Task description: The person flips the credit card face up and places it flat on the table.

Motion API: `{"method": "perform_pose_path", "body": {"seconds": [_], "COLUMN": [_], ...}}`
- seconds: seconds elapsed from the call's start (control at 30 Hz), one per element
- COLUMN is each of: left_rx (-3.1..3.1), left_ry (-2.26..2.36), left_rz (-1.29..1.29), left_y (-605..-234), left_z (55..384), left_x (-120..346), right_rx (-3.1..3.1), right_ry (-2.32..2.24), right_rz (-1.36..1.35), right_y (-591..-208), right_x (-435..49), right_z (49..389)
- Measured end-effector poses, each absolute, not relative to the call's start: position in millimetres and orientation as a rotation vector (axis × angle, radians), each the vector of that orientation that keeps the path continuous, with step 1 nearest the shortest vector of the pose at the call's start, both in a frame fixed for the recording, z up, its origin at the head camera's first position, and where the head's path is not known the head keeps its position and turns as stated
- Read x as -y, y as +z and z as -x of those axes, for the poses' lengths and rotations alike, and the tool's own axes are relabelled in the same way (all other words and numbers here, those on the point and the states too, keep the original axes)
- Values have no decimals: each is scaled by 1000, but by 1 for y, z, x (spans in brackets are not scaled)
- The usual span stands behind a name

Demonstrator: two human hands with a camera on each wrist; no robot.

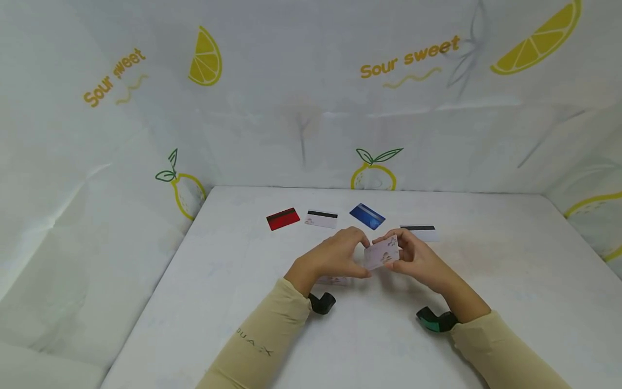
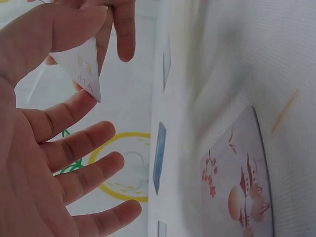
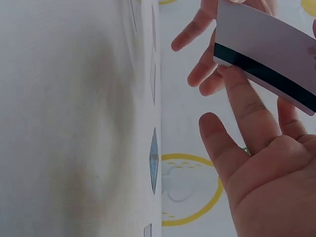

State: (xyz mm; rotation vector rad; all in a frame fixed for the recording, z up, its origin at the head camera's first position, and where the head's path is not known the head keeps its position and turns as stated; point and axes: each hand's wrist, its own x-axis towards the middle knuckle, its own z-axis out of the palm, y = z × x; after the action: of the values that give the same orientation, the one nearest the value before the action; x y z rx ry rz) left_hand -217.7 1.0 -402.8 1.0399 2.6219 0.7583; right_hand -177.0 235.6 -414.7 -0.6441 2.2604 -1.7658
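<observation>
Between the two hands is a pale pink card (image 1: pixel 381 255), raised above the table and tilted. My left hand (image 1: pixel 337 254) pinches its left end with thumb and index finger; the other fingers spread out straight in the left wrist view. My right hand (image 1: pixel 420 265) grips the card's right end, thumb near the lower corner and fingers behind. A dark stripe crosses the card's other face (image 3: pixel 266 39) in the right wrist view. Partly hidden below my left hand, another pink card (image 1: pixel 332 281) lies flat; its pavilion and blossom print (image 2: pixel 242 192) shows in the left wrist view.
Beyond the hands lie a red card (image 1: pixel 283 219), a white striped card (image 1: pixel 322 219), a blue card (image 1: pixel 367 216) and another white striped card (image 1: pixel 424 233), partly behind my right hand. The white table (image 1: pixel 218 324) meets a lemon-printed backdrop (image 1: pixel 272 146).
</observation>
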Motion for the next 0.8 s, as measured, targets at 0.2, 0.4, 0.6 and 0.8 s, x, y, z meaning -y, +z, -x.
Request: {"method": "perform_pose_path", "body": {"seconds": [0.2,0.4,0.6,0.8], "left_rx": [-2643,-2666,-2704,-2700], "left_ry": [620,337,230,219], "left_rz": [-982,-968,-951,-933], "left_y": [-403,-410,-409,-411], "left_z": [219,216,209,206], "left_x": [2,0,-4,-8], "right_rx": [-2548,-2697,-2742,-2778], "right_ry": [-1386,-1049,-840,-733], "right_rz": [588,665,712,710], "right_y": [-417,-423,-427,-430], "right_x": [-232,-230,-229,-229], "right_z": [176,176,177,176]}}
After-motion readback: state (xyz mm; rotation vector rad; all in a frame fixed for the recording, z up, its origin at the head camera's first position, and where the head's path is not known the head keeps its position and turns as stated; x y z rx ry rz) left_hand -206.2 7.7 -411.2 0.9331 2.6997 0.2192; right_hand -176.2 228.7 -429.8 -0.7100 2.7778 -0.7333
